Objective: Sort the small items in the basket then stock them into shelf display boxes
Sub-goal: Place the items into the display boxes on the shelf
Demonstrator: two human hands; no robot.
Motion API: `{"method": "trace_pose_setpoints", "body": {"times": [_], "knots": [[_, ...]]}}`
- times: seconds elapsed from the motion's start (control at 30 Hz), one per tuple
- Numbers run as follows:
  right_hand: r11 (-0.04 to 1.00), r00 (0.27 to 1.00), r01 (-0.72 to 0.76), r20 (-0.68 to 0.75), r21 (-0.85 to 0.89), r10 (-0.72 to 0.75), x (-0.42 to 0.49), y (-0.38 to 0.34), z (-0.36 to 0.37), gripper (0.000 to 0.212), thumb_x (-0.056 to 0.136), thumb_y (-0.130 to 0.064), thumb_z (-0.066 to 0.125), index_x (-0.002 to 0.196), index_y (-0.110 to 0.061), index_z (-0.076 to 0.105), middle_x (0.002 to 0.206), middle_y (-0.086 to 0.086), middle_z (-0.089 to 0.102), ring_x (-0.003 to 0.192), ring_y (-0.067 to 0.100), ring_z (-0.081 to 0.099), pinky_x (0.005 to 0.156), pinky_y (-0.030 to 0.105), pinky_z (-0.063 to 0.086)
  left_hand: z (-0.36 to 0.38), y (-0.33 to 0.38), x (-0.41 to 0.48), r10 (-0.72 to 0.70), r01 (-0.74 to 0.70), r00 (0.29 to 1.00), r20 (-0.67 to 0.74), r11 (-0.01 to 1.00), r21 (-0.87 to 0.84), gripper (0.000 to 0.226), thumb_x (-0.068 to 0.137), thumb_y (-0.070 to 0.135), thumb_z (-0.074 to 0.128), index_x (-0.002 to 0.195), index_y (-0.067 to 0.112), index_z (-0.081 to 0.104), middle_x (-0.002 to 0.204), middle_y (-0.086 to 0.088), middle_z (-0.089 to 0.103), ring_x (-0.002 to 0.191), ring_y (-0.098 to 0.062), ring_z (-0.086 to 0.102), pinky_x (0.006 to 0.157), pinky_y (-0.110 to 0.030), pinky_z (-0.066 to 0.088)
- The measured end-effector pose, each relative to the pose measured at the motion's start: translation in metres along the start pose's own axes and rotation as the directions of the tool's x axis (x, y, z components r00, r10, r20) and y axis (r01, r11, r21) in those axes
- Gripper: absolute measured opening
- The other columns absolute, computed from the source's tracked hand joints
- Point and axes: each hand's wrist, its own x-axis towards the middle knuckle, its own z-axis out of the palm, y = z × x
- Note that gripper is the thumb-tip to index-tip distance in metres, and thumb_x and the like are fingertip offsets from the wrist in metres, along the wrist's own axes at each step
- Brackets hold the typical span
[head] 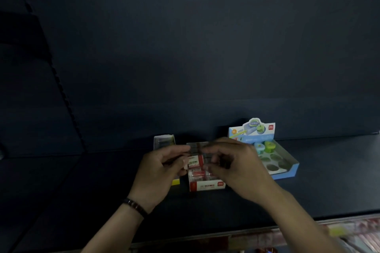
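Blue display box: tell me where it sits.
In the head view the blue display box stands on the shelf, right of centre, right of the red-and-white eraser box, partly behind the right hand.

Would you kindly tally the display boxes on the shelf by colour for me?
Red and white box: 1
Blue box: 1
White box with a yellow edge, partly behind the left hand: 1
Total: 3
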Motion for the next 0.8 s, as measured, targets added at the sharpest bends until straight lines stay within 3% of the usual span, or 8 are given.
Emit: {"method": "trace_pose_setpoints", "body": {"times": [0.2, 0.3, 0.4, 0.47, 0.63, 0.8], "knots": [[1.000, 1.000, 0.028, 0.013, -0.004, -0.028, -0.001, 0.000, 0.006, 0.025, 0.081, -0.014, 0.089, 0.099, -0.031, 0.084, 0.093, -0.014, 0.073, 0.087, 0.008, 0.072, 0.077, 0.021, 0.056, 0.005, 0.001, -0.004, 0.057, -0.056, 0.996, -0.067, 0.998, 0.020, 0.021, 0.094, 0.006, 0.074, 0.109, 0.021, 0.076, 0.104, 0.004, 0.080, 0.096, -0.009, 0.076, 0.075, -0.024, 0.062], [0.998, 0.999, -0.028, 0.025, -0.063, 0.030, -0.002, 0.011, 0.006, 0.017, 0.084, -0.014, 0.088, 0.094, -0.028, 0.084, 0.091, -0.016, 0.074, 0.085, 0.004, 0.070, 0.078, 0.019, 0.055, 0.010, -0.011, -0.013, 0.152, -0.112, 0.979, -0.135, 0.957, 0.267, 0.015, 0.092, 0.022, 0.077, 0.099, 0.035, 0.072, 0.098, 0.020, 0.075, 0.092, 0.002, 0.072, 0.078, -0.018, 0.059], [0.986, 0.990, -0.077, 0.104, -0.150, 0.093, -0.005, 0.024, 0.010, 0.011, 0.087, -0.021, 0.084, 0.094, -0.029, 0.083, 0.092, -0.019, 0.073, 0.086, 0.000, 0.069, 0.078, 0.021, 0.054, 0.011, -0.026, -0.025, 0.196, -0.149, 0.979, -0.057, 0.878, 0.455, 0.016, 0.090, 0.028, 0.080, 0.092, 0.039, 0.070, 0.095, 0.034, 0.069, 0.092, 0.010, 0.066, 0.079, -0.008, 0.051], [0.977, 0.983, -0.095, 0.138, -0.193, 0.123, -0.007, 0.029, 0.016, 0.009, 0.088, -0.024, 0.083, 0.095, -0.029, 0.083, 0.094, -0.019, 0.075, 0.087, -0.001, 0.068, 0.079, 0.018, 0.053, 0.012, -0.039, -0.028, 0.207, -0.162, 0.978, -0.029, 0.840, 0.518, 0.016, 0.089, 0.029, 0.081, 0.092, 0.040, 0.069, 0.092, 0.031, 0.069, 0.092, 0.011, 0.065, 0.079, -0.008, 0.051], [0.969, 0.978, -0.091, 0.164, -0.231, 0.131, -0.004, 0.027, 0.027, 0.009, 0.087, -0.024, 0.084, 0.095, -0.029, 0.084, 0.097, -0.018, 0.078, 0.089, -0.004, 0.068, 0.081, 0.004, 0.046, 0.018, -0.062, -0.025, 0.271, -0.234, 0.963, -0.002, 0.834, 0.500, 0.013, 0.095, 0.042, 0.073, 0.105, 0.045, 0.067, 0.099, 0.031, 0.069, 0.099, 0.014, 0.064, 0.083, -0.006, 0.048], [0.959, 0.976, -0.058, 0.186, -0.277, 0.113, -0.011, 0.027, 0.041, 0.017, 0.084, -0.015, 0.071, 0.085, -0.030, 0.078, 0.099, -0.015, 0.070, 0.090, 0.004, 0.066, 0.083, 0.020, 0.053, 0.019, -0.075, -0.024, 0.336, -0.296, 0.942, 0.004, 0.824, 0.484, 0.023, 0.101, 0.054, 0.062, 0.112, 0.036, 0.071, 0.102, 0.025, 0.071, 0.098, 0.006, 0.067, 0.083, -0.020, 0.055]]}}
